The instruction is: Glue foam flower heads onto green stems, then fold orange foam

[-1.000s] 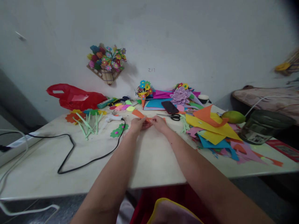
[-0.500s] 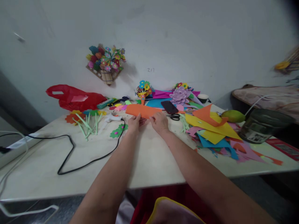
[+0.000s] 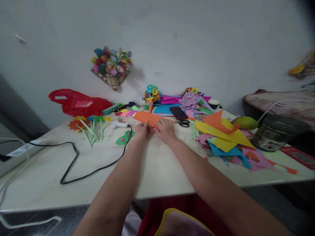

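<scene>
An orange sheet of paper or craft foam (image 3: 145, 118) lies across the middle of the table, its near edge at my fingers. My left hand (image 3: 141, 129) is closed on that near edge, thumb on top. My right hand (image 3: 165, 128) grips the sheet's right part, with the fingers bent over it and partly hiding it. Black-handled scissors (image 3: 184, 123) rest just right of my right hand. Left of my left hand lie a white glue gun (image 3: 119, 124) with a black cord and a green cut-out piece with pink dots (image 3: 125, 138).
Pale green strips (image 3: 91, 131) and flower cut-outs (image 3: 76, 124) lie at left, near a red plastic bag (image 3: 80, 102). A phone (image 3: 178, 113) and a purple flower (image 3: 190, 101) are behind. Coloured scraps (image 3: 221, 134), a green-yellow fruit (image 3: 246, 123) and a jar (image 3: 278, 132) fill the right.
My right hand has shifted slightly left and turned flatter over the sheet. The orange sheet has tilted, its right side now lower and more covered. My left hand has barely moved.
</scene>
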Motion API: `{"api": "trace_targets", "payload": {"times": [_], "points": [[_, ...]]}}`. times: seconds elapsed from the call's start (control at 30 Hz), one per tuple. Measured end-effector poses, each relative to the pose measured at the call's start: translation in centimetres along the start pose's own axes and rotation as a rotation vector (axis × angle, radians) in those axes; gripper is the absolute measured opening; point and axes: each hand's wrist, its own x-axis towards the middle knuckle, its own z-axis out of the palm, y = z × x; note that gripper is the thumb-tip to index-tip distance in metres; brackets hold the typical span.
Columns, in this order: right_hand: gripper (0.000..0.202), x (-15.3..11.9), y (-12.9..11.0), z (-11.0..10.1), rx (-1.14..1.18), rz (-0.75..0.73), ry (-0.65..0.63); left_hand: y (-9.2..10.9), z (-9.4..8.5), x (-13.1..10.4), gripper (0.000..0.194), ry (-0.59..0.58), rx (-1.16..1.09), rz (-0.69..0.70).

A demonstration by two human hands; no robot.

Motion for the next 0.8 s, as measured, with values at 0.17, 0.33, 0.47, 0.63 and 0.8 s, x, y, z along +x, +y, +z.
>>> {"api": "trace_targets", "payload": {"times": [0.17, 0.33, 0.47, 0.63, 0.8], "points": [[0.021, 0.1, 0.0, 0.1, -0.087, -0.071, -0.048, 0.0, 0.1, -0.2, 0.014, -0.029, -0.019, -0.011], [0.022, 0.1, 0.1, 0.0, -0.123, -0.12, -0.034, 0.2, 0.1, -0.6, 0.014, -0.037, -0.073, -0.001], [0.024, 0.0, -0.1, -0.1, -0.119, -0.11, -0.033, 0.3, 0.3, -0.7, 0.016, -0.021, -0.112, 0.028], [0.025, -0.2, -0.4, 0.2, -0.013, -0.053, -0.008, 0.2, 0.0, -0.1, 0.02, 0.023, -0.125, 0.076], [0.032, -0.1, 1.4, 0.9, 0.277, 0.32, 0.175, 0.5, -1.2, 0.7, 0.02, -0.026, -0.114, 0.043]]}}
